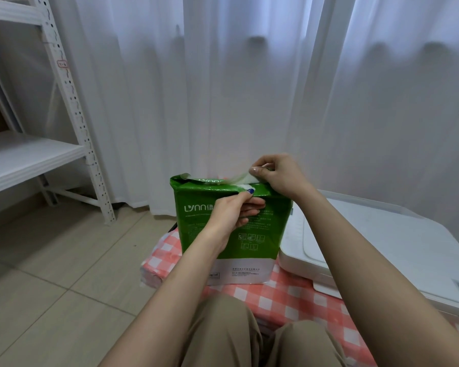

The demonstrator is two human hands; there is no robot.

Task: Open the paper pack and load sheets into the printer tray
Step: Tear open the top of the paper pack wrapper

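A green and white paper pack [204, 229] stands upright on a low table with a red-and-white checked cloth [284, 295]. My left hand [233, 210] grips the front of the pack near its top edge. My right hand [278, 173] pinches a wrapper flap at the top right corner and holds it lifted, with white paper showing underneath. The top flap at the left is partly unfolded. A white printer [382, 250] sits to the right of the pack with its lid down; its paper tray is hidden.
A white metal shelf rack [72, 107] stands at the left on the tiled floor [51, 274]. White curtains [249, 88] hang right behind the table. My knees in khaki trousers [223, 335] are at the table's near edge.
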